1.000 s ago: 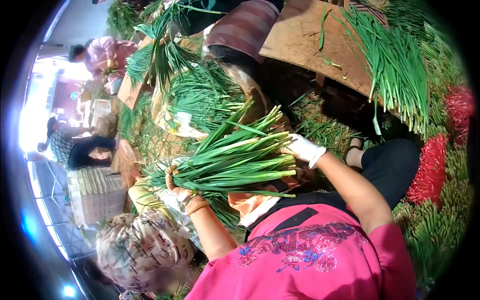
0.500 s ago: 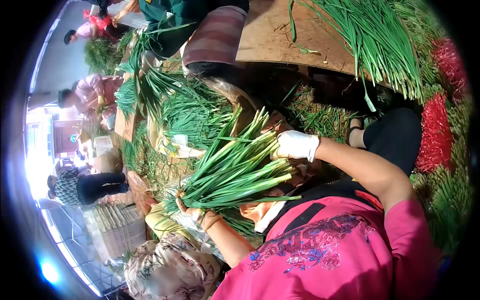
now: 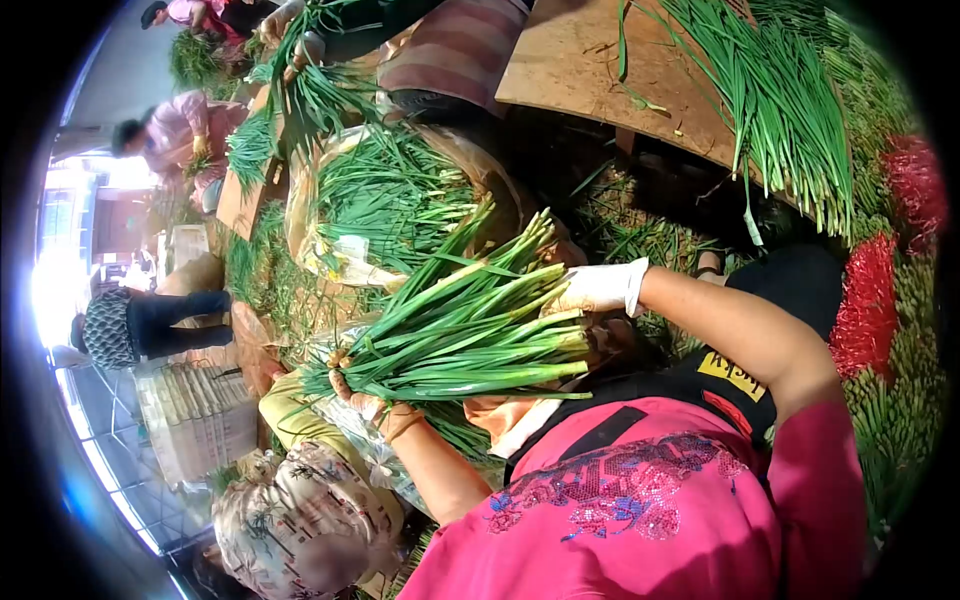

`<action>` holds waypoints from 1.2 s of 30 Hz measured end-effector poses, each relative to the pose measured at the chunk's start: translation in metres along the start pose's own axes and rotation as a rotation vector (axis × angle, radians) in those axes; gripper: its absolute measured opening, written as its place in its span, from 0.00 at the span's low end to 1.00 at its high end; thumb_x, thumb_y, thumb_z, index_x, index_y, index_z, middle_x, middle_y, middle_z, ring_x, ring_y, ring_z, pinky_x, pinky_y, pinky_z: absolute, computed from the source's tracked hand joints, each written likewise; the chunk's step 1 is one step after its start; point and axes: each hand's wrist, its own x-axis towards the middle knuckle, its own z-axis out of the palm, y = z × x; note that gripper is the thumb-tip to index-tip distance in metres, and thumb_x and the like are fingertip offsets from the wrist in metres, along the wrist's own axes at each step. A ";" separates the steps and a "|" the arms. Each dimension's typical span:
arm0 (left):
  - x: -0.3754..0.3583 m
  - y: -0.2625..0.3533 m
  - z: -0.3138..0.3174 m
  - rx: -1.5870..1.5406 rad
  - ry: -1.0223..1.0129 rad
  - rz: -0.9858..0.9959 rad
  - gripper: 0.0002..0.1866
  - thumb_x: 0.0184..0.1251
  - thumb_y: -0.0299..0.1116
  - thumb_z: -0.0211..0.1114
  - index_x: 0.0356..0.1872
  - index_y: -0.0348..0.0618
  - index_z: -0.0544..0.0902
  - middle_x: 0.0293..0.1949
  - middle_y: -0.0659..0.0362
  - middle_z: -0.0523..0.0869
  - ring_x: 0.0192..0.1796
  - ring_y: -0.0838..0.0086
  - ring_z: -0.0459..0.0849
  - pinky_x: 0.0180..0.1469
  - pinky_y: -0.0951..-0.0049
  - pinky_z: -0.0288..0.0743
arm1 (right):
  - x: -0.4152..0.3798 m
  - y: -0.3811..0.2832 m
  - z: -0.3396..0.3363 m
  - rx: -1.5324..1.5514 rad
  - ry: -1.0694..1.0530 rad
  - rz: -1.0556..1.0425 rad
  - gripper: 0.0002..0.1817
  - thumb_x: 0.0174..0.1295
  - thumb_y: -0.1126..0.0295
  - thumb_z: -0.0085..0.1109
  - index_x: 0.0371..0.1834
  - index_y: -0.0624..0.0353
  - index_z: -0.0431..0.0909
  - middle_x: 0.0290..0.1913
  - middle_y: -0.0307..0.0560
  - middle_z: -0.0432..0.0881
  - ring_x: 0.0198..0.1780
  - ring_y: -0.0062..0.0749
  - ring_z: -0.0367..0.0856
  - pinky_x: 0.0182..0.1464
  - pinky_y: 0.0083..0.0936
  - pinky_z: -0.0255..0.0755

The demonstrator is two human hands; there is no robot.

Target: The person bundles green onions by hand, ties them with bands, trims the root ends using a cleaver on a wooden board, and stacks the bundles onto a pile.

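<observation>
A bunch of garlic chives (image 3: 470, 335), long green leaves with pale stalk ends, lies across my lap, held between both hands. My left hand (image 3: 362, 396) is closed around the leafy end, its fingers curled over the top, with a band at the wrist. My right hand (image 3: 597, 288), in a white glove, rests closed at the pale stalk ends; its fingertips are partly hidden by the stalks. Just beyond the bunch, an open sack (image 3: 300, 215) holds more cut chives (image 3: 395, 195).
Across from me, a co-worker in a striped apron (image 3: 440, 50) handles greens. A wooden board (image 3: 570, 60) bears another pile of chives (image 3: 780, 120). Red plastic strips (image 3: 868, 310) lie at the right. A person in a patterned hat (image 3: 300, 520) sits close on my left.
The view has shifted slightly. My left hand and the leafy end have moved a little left; the right hand stays at the stalks. The co-worker's hands across from me now show.
</observation>
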 end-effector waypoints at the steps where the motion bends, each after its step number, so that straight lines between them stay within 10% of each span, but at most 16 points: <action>1: 0.000 0.002 -0.002 0.057 0.060 0.021 0.19 0.62 0.45 0.56 0.49 0.46 0.79 0.54 0.52 0.78 0.59 0.55 0.72 0.62 0.45 0.61 | 0.004 0.003 -0.003 -0.319 -0.035 -0.309 0.15 0.62 0.64 0.51 0.45 0.62 0.78 0.46 0.51 0.81 0.45 0.40 0.77 0.49 0.29 0.69; 2: 0.001 0.004 -0.004 0.078 0.083 0.028 0.19 0.62 0.45 0.56 0.49 0.47 0.79 0.54 0.52 0.78 0.58 0.55 0.72 0.61 0.45 0.61 | -0.004 -0.020 0.000 0.291 -0.018 0.300 0.14 0.61 0.67 0.49 0.44 0.59 0.80 0.44 0.52 0.81 0.43 0.43 0.78 0.47 0.30 0.71; 4: 0.002 0.007 -0.006 0.086 0.091 0.022 0.19 0.61 0.46 0.57 0.49 0.47 0.79 0.54 0.52 0.78 0.58 0.55 0.72 0.61 0.45 0.62 | 0.014 0.039 -0.002 -0.375 -0.017 -0.526 0.13 0.59 0.67 0.50 0.43 0.56 0.81 0.42 0.52 0.82 0.42 0.43 0.78 0.44 0.31 0.72; 7: 0.001 -0.006 0.016 0.065 0.120 0.056 0.12 0.60 0.37 0.59 0.45 0.50 0.78 0.42 0.61 0.81 0.46 0.67 0.78 0.57 0.50 0.67 | 0.019 0.053 0.002 -0.714 0.144 -0.553 0.11 0.56 0.67 0.52 0.37 0.57 0.82 0.37 0.51 0.82 0.38 0.43 0.79 0.40 0.33 0.72; 11: -0.004 -0.020 0.043 0.017 0.025 0.031 0.10 0.61 0.34 0.59 0.43 0.50 0.77 0.38 0.64 0.81 0.44 0.73 0.80 0.58 0.52 0.68 | -0.026 -0.029 -0.014 -0.372 0.005 0.242 0.07 0.49 0.67 0.54 0.26 0.56 0.80 0.27 0.50 0.79 0.29 0.45 0.78 0.31 0.38 0.72; 12: -0.004 -0.025 0.050 0.010 0.033 0.022 0.10 0.61 0.35 0.58 0.43 0.50 0.77 0.37 0.63 0.81 0.43 0.72 0.79 0.58 0.52 0.68 | -0.040 -0.015 -0.024 -0.615 -0.016 -0.070 0.07 0.45 0.65 0.56 0.25 0.56 0.79 0.24 0.50 0.79 0.27 0.45 0.78 0.30 0.36 0.71; 13: -0.003 -0.028 0.053 0.002 -0.015 0.015 0.09 0.62 0.36 0.58 0.42 0.50 0.77 0.37 0.63 0.82 0.43 0.70 0.79 0.57 0.51 0.68 | -0.061 -0.017 -0.036 -0.513 0.064 0.064 0.08 0.42 0.64 0.57 0.23 0.55 0.79 0.24 0.48 0.79 0.26 0.45 0.78 0.30 0.34 0.72; 14: 0.000 -0.026 0.049 0.049 0.022 0.070 0.09 0.61 0.36 0.59 0.42 0.50 0.77 0.36 0.63 0.82 0.43 0.69 0.79 0.56 0.51 0.68 | -0.081 -0.005 -0.052 -0.566 0.009 0.482 0.06 0.41 0.65 0.58 0.23 0.50 0.81 0.26 0.46 0.80 0.29 0.43 0.79 0.30 0.32 0.73; 15: -0.001 -0.028 0.052 0.077 0.018 0.066 0.09 0.60 0.36 0.59 0.41 0.51 0.77 0.36 0.63 0.82 0.43 0.69 0.79 0.56 0.51 0.68 | -0.113 0.007 -0.069 -1.060 -0.091 0.379 0.05 0.44 0.66 0.60 0.25 0.47 0.83 0.30 0.45 0.82 0.31 0.42 0.80 0.31 0.34 0.74; 18: -0.004 -0.031 0.057 0.009 0.019 0.051 0.08 0.59 0.36 0.60 0.40 0.52 0.77 0.34 0.65 0.82 0.41 0.69 0.79 0.56 0.51 0.67 | -0.166 0.019 -0.093 -1.444 -0.352 1.008 0.09 0.40 0.63 0.65 0.27 0.50 0.84 0.30 0.40 0.83 0.34 0.38 0.83 0.31 0.30 0.75; 21: 0.001 -0.034 0.057 -0.073 -0.047 -0.034 0.08 0.58 0.36 0.61 0.39 0.53 0.78 0.32 0.66 0.81 0.40 0.69 0.79 0.57 0.52 0.67 | -0.124 -0.047 -0.092 -1.497 0.169 0.845 0.09 0.47 0.62 0.62 0.26 0.54 0.83 0.30 0.48 0.82 0.37 0.37 0.82 0.38 0.33 0.74; 23: 0.004 -0.030 0.056 -0.101 -0.061 -0.050 0.08 0.57 0.35 0.61 0.38 0.55 0.78 0.31 0.68 0.81 0.40 0.71 0.79 0.57 0.52 0.67 | -0.079 -0.066 -0.077 -1.200 0.565 0.219 0.15 0.51 0.55 0.57 0.21 0.57 0.79 0.24 0.48 0.77 0.31 0.44 0.78 0.36 0.37 0.72; 30: -0.015 -0.026 0.101 0.131 -0.080 0.004 0.08 0.56 0.34 0.61 0.37 0.50 0.78 0.32 0.66 0.81 0.36 0.75 0.79 0.51 0.58 0.73 | 0.016 -0.021 -0.014 -0.997 0.341 -0.084 0.13 0.53 0.58 0.54 0.25 0.56 0.80 0.25 0.48 0.80 0.31 0.45 0.80 0.34 0.37 0.74; 32: -0.018 -0.021 0.101 0.084 -0.146 -0.045 0.09 0.56 0.34 0.61 0.38 0.49 0.78 0.31 0.63 0.81 0.36 0.73 0.79 0.47 0.57 0.75 | -0.020 0.008 -0.033 -1.090 0.375 0.149 0.07 0.47 0.66 0.55 0.22 0.56 0.79 0.25 0.50 0.79 0.30 0.46 0.79 0.33 0.37 0.73; 34: -0.017 -0.021 0.097 0.052 -0.067 0.039 0.10 0.56 0.34 0.60 0.40 0.49 0.77 0.29 0.59 0.81 0.36 0.69 0.80 0.44 0.55 0.76 | -0.053 0.048 -0.066 -1.372 -0.232 0.927 0.12 0.49 0.66 0.60 0.37 0.50 0.84 0.38 0.43 0.85 0.40 0.36 0.84 0.37 0.29 0.76; 36: -0.013 -0.021 0.095 0.061 -0.139 -0.017 0.10 0.56 0.32 0.60 0.39 0.47 0.76 0.32 0.60 0.81 0.37 0.71 0.79 0.44 0.58 0.76 | -0.080 0.041 -0.086 -1.362 -0.243 1.062 0.18 0.49 0.65 0.63 0.46 0.52 0.81 0.46 0.43 0.82 0.47 0.35 0.81 0.42 0.29 0.76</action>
